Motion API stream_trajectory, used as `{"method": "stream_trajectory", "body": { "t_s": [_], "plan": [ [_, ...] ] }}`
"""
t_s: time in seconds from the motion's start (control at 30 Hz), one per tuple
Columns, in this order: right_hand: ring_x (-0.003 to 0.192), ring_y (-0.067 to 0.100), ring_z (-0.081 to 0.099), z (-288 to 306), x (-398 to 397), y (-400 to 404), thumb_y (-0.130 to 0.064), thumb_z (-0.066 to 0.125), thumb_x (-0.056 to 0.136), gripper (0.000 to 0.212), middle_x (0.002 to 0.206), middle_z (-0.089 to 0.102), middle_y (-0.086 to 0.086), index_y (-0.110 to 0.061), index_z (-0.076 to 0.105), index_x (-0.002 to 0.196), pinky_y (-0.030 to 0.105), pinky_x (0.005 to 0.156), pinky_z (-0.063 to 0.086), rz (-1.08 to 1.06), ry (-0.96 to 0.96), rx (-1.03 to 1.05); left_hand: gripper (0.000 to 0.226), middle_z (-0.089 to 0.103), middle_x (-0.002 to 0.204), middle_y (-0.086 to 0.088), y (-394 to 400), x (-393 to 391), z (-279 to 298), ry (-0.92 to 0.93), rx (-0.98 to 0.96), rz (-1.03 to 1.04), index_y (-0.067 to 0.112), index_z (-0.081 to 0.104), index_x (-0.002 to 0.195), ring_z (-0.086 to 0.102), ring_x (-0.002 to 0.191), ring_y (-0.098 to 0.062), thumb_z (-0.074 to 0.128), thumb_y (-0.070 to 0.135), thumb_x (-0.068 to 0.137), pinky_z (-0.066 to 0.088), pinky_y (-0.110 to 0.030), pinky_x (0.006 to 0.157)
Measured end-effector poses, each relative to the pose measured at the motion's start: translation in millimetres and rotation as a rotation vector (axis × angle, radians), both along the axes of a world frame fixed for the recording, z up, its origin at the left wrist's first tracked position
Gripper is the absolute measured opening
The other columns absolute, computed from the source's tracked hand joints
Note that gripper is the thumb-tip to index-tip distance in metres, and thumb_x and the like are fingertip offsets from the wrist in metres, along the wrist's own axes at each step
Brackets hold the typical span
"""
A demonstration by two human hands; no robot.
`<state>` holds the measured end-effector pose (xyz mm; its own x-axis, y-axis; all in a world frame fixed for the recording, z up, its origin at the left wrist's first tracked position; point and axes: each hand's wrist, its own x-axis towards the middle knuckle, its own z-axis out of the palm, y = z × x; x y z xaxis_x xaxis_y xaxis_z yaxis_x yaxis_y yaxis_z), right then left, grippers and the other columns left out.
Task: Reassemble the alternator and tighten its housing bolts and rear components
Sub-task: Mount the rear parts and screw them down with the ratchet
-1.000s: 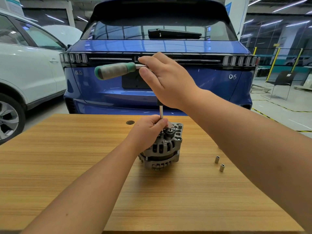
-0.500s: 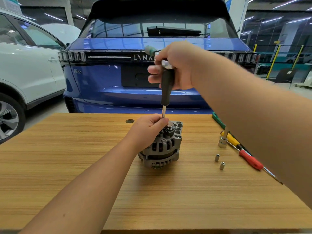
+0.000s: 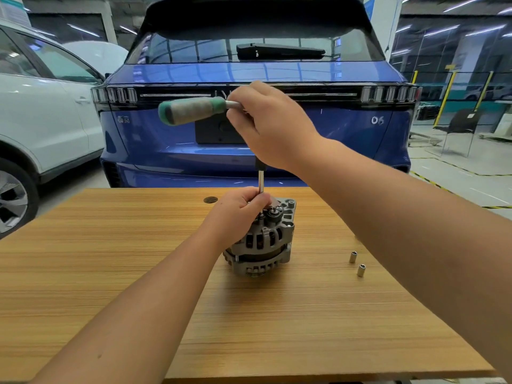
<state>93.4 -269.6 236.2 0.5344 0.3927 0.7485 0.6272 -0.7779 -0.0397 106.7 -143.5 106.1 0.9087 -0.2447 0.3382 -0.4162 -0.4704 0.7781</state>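
The green handle (image 3: pixel 194 110) of the wrench has swung round again. Half a second ago it pointed away behind the right hand, and now it sticks out to the left, as it did a second ago. So the right hand (image 3: pixel 273 126) is turning the tool round and round, and that likely means a bolt on top of the alternator (image 3: pixel 263 239) is getting tighter. The work looks like it is in the middle, not done.

The right hand's fingers are curled round the top of the tool, where the handle meets the thin metal shaft (image 3: pixel 261 182). The shaft goes straight down to the top of the alternator. The left hand (image 3: pixel 238 212) has its fingers curled round the bottom of the shaft and the top of the alternator, to keep it steady. The bolt itself is hidden by those fingers.

The alternator stands on the wooden table (image 3: pixel 110 273), near the middle, a bit toward the far edge.

Two small metal sockets (image 3: pixel 356 263) stand on the table to the right, well apart from the alternator. A dark round hole (image 3: pixel 210 200) is in the table near the far edge. A blue car (image 3: pixel 277 79) is parked behind the table and a white car (image 3: pixel 41 112) is on the left.

The right arm now covers the tools that showed on the right half a second ago. Nothing blocks the swing of the handle.
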Motion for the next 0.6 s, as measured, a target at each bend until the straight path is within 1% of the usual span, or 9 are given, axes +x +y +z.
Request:
{"method": "stream_trajectory", "body": {
  "t_s": [0.1,0.2,0.27,0.33,0.37,0.43,0.5,0.53,0.6],
  "plan": [
    [0.103,0.023,0.051,2,-1,-3,-0.038,0.043,0.106,0.036,0.112,0.057,0.004,-0.015,0.059,0.127,0.031,0.080,0.036,0.035,0.067,-0.010,0.030,0.069,0.082,0.016,-1,0,0,-0.011,0.005,0.004,0.037,0.070,0.086,0.060,0.078,-0.001,0.048,0.049,0.103,0.043,-0.030,0.068],
    [0.107,0.020,0.050,6,-3,-7,-0.044,0.033,0.106,0.044,0.114,0.054,0.001,-0.019,0.054,0.136,0.031,0.086,0.036,0.070,0.115,-0.072,0.030,0.072,0.085,0.008,0,1,0,-0.005,0.015,0.006,0.038,0.070,0.088,0.061,0.080,-0.008,0.048,0.050,0.103,0.051,-0.038,0.074],
    [0.106,0.018,0.051,11,-7,-9,-0.044,0.030,0.108,0.045,0.113,0.054,0.000,-0.021,0.054,0.139,0.032,0.088,0.038,0.070,0.132,-0.105,0.029,0.072,0.086,0.011,0,1,-1,0.001,0.020,0.005,0.038,0.070,0.089,0.061,0.081,-0.005,0.048,0.051,0.103,0.051,-0.037,0.076],
    [0.098,0.017,0.052,17,-10,-7,-0.043,0.031,0.109,0.041,0.103,0.057,-0.001,-0.021,0.061,0.125,0.033,0.083,0.040,0.035,0.120,-0.155,0.030,0.072,0.086,0.009,0,2,-2,-0.006,0.024,0.007,0.038,0.070,0.088,0.061,0.080,-0.006,0.048,0.051,0.102,0.052,-0.040,0.076],
    [0.089,0.018,0.052,21,-11,-6,-0.043,0.032,0.109,0.038,0.091,0.057,-0.003,-0.021,0.064,0.107,0.034,0.076,0.040,-0.010,0.112,-0.187,0.029,0.072,0.085,0.006,0,2,-3,-0.006,0.019,0.007,0.040,0.071,0.088,0.061,0.080,-0.007,0.048,0.052,0.102,0.053,-0.041,0.076],
    [0.066,0.019,0.046,32,-12,-2,-0.043,0.036,0.108,0.042,0.069,0.049,-0.003,-0.022,0.052,0.075,0.034,0.059,0.032,-0.126,0.139,-0.205,0.027,0.072,0.085,0.010,0,1,-3,0.003,-0.001,-0.002,0.046,0.071,0.086,0.061,0.081,-0.004,0.050,0.054,0.100,0.050,-0.039,0.073],
    [0.057,0.018,0.045,45,-13,2,-0.040,0.042,0.105,0.040,0.065,0.052,-0.001,-0.020,0.048,0.071,0.032,0.052,0.031,-0.238,0.244,-0.156,0.025,0.071,0.087,0.020,-1,-1,-2,0.015,-0.017,-0.006,0.052,0.070,0.083,0.061,0.083,0.006,0.051,0.055,0.099,0.046,-0.031,0.071],
    [0.057,0.017,0.051,50,-13,4,-0.036,0.044,0.104,0.034,0.066,0.059,-0.001,-0.019,0.052,0.076,0.030,0.051,0.036,-0.253,0.330,-0.082,0.025,0.070,0.088,0.024,-1,-1,-2,0.020,-0.022,-0.006,0.054,0.070,0.082,0.060,0.085,0.010,0.051,0.055,0.099,0.044,-0.029,0.072],
    [0.058,0.016,0.064,55,-14,6,-0.024,0.047,0.103,0.025,0.062,0.067,-0.002,-0.013,0.057,0.084,0.026,0.052,0.054,-0.177,0.586,0.220,0.026,0.069,0.088,0.027,-2,-2,-1,0.023,-0.026,-0.002,0.056,0.069,0.080,0.059,0.085,0.012,0.051,0.056,0.099,0.042,-0.028,0.072]
  ]
}}
